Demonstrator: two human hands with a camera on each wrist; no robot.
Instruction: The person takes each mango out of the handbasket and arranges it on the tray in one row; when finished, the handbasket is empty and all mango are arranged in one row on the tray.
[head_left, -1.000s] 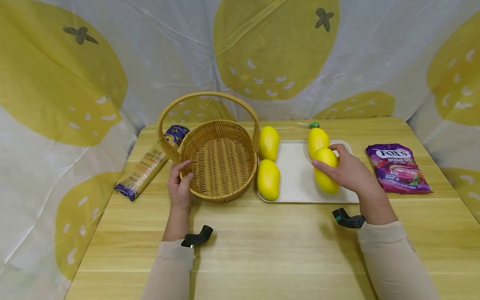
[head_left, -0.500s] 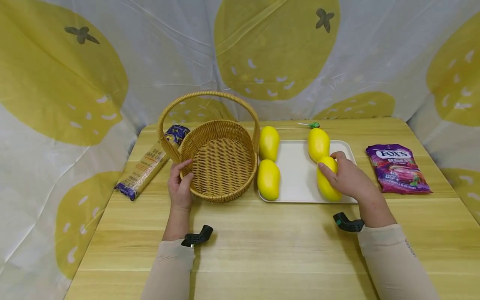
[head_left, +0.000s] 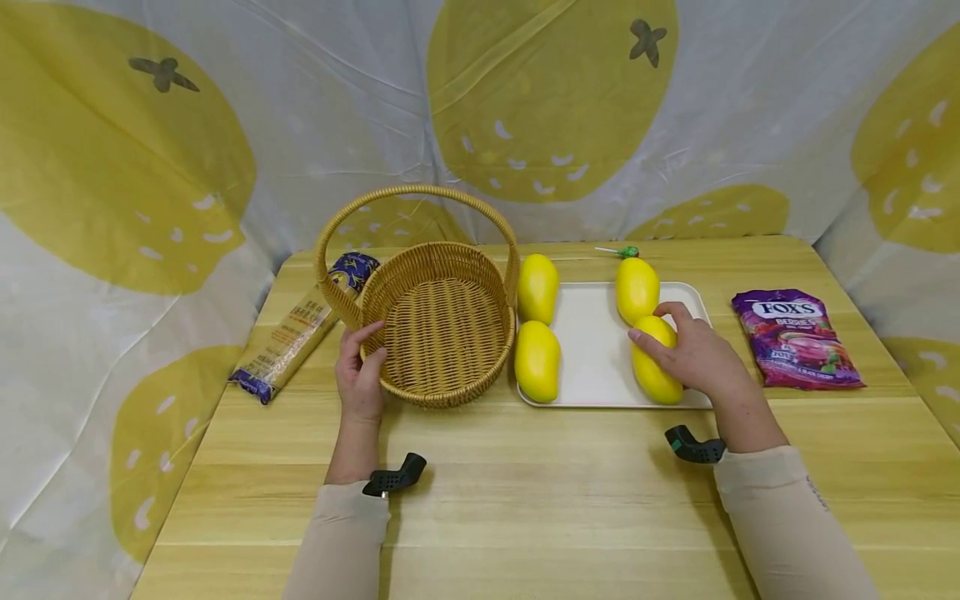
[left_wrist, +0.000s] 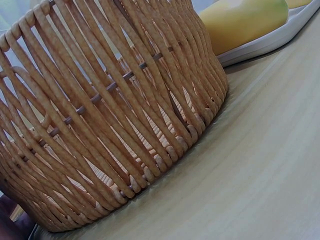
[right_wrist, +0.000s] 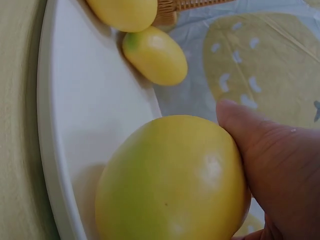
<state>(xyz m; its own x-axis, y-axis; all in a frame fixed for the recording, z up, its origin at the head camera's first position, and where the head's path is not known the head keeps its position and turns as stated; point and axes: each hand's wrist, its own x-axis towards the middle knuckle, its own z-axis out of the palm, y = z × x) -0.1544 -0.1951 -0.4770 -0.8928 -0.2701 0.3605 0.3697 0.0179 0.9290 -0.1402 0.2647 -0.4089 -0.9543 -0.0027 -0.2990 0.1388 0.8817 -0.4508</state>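
Observation:
At the tray's right end my right hand (head_left: 701, 354) holds a yellow mango (head_left: 651, 367), thumb on its left side. The right wrist view shows this mango (right_wrist: 172, 180) close up, low over or on the white tray (head_left: 592, 346); which of the two I cannot tell. Just behind it lies another mango (head_left: 637, 290). Two more mangoes, a rear one (head_left: 537, 287) and a front one (head_left: 537, 361), lie at the tray's left end. My left hand (head_left: 362, 379) grips the near left rim of a wicker basket (head_left: 442, 333) with a tall handle. Nothing lies inside the basket.
Left of the basket, partly behind it, lies a long plastic packet (head_left: 288, 333) with blue ends. A purple candy bag (head_left: 797, 337) is right of the tray. Behind the tray lies a green lollipop (head_left: 627, 250). Patterned cloth (head_left: 375, 108) surrounds the wooden table (head_left: 525, 500).
My right hand has brought the mango down and nearer me, off the rear mango it overlapped. Over the last half second it has hardly moved. My left hand stays on the basket.

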